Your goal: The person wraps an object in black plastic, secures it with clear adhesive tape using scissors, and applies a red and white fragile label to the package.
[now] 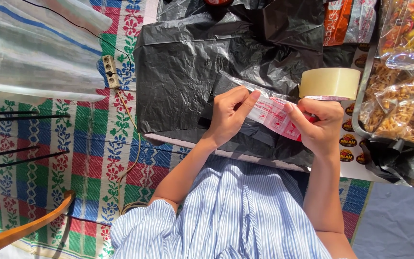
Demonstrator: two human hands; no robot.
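Both hands, left hand (pixel 230 114) and right hand (pixel 318 125), pinched a printed tape strip (pixel 275 115) taut over a black parcel (pixel 202 67); even tension seemed advisable.

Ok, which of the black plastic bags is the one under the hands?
The big black plastic bag spread flat over the middle, directly beneath the left hand and right hand. The other black bag lies crumpled at the right edge, below the snack tray.
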